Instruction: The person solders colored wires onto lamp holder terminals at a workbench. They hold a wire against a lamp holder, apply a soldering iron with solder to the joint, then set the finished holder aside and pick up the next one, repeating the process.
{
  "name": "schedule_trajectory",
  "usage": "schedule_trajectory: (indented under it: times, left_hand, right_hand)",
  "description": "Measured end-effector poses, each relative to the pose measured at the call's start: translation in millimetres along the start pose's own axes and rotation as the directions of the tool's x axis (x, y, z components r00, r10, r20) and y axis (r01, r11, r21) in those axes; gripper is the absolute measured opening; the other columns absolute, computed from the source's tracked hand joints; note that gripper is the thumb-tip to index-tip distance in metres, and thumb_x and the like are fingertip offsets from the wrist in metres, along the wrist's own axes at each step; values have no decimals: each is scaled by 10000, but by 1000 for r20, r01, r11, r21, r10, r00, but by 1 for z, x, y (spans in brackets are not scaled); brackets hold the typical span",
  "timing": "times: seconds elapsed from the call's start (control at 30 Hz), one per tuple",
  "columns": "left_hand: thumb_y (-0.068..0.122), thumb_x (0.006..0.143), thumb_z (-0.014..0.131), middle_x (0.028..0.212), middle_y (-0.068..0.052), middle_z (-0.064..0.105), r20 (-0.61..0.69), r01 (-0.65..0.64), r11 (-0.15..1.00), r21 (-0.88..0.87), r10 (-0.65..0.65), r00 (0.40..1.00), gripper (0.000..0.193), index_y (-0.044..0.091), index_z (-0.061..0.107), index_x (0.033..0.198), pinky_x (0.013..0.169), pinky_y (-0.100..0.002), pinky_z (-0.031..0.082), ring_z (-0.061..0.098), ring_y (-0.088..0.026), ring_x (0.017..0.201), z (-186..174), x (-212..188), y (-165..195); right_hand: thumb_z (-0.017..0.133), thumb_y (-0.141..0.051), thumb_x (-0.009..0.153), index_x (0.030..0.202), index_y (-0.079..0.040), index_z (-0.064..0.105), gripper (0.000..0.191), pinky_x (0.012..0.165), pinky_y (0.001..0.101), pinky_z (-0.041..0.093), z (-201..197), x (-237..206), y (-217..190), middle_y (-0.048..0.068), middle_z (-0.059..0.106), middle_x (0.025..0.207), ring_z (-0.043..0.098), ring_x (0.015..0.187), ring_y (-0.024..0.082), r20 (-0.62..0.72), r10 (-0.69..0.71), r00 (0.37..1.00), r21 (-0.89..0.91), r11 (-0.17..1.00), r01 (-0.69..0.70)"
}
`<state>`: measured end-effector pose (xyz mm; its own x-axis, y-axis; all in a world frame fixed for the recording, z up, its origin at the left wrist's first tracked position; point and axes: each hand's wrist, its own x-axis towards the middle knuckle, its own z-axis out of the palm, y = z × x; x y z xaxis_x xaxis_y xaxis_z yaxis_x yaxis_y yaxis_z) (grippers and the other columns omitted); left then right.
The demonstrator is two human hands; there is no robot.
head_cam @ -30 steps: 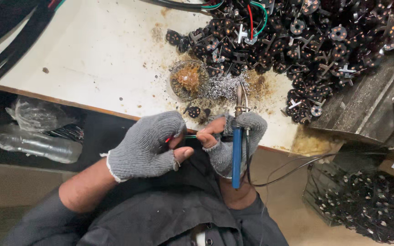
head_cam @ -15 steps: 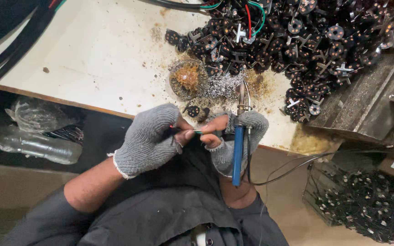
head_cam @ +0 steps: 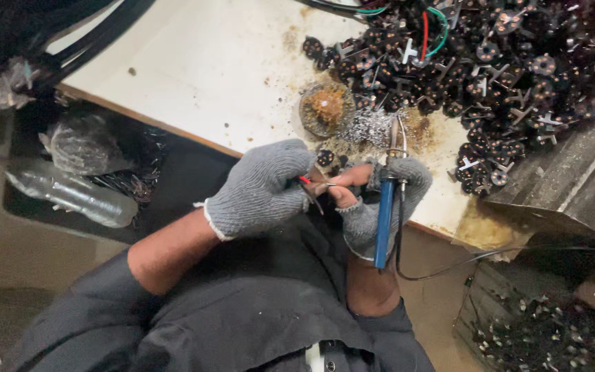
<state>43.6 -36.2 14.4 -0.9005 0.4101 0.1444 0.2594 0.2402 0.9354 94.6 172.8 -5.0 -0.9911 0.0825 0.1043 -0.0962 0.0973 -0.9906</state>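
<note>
White bench [head_cam: 194, 76], wood-edged, stained brown toward the right near edge. Big heap of small black round parts [head_cam: 511, 76] covers the far right. Round brown-crusted tin [head_cam: 325, 108] sits at the heap's left edge, silvery solder scraps [head_cam: 370, 127] just right of it. A few loose black parts [head_cam: 326, 158] lie near the front edge. Grey metal block [head_cam: 573, 179] at far right.

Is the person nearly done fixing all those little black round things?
Hard to say what is finished: the big pile of black round parts looks all alike. In hand now: the left hand pinches a thin red wire, while the right hand holds a blue-handled soldering iron. A few loose parts lie beside the fingers. Judging by the pile, probably plenty remains.
</note>
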Motion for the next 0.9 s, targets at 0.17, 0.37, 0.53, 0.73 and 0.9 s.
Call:
schedule_trajectory:
  times: [0.17, 0.37, 0.53, 0.73, 0.9]
  left_hand:
    - [215, 878, 754, 839, -143, 628, -19, 7, 1000, -18, -8, 1000, 178, 77, 650, 925, 679, -448, 502, 651, -378, 801, -1, -27, 1]
    - [243, 884, 754, 861, -146, 655, -194, -33, 995, 99, 52, 980, 192, 96, 650, 952, 677, -458, 515, 668, -386, 808, 14, -59, 16]
    - [263, 912, 748, 896, -134, 679, -276, -52, 993, 108, 80, 958, 224, 92, 643, 1012, 682, -445, 537, 687, -372, 817, 15, -77, 24]
    - [281, 914, 745, 891, -124, 689, -292, -42, 995, 90, 67, 954, 214, 108, 650, 998, 682, -438, 546, 698, -360, 813, 11, -91, 25]
    - [261, 889, 746, 926, -126, 684, -261, -42, 995, 91, 65, 963, 222, 105, 656, 1018, 717, -441, 546, 690, -370, 865, -2, -99, 34]
  right_hand:
    - [829, 17, 933, 1389, -93, 327, 687, 870, 328, 577, 8, -18, -1, 108, 691, 930, 686, 873, 191, 22, -73, 997, -19, 997, 73]
    - [789, 35, 937, 1087, 32, 594, 247, 809, 340, 577, 18, -37, -10, 135, 677, 909, 686, 818, 226, -5, 60, 998, 89, 994, -60]
    - [757, -17, 791, 1223, -148, 551, 497, 692, 341, 604, 36, -47, -27, 71, 653, 833, 682, 703, 193, -106, 14, 994, 206, 979, 8]
    - [746, 16, 957, 1091, 44, 600, 200, 754, 363, 601, 40, -56, -34, 143, 674, 911, 701, 792, 247, 66, 149, 987, 369, 915, -163]
    - [763, 31, 895, 1352, -74, 410, 587, 761, 386, 627, 48, -65, -35, 132, 668, 918, 707, 788, 256, -32, 12, 999, 233, 973, -4]
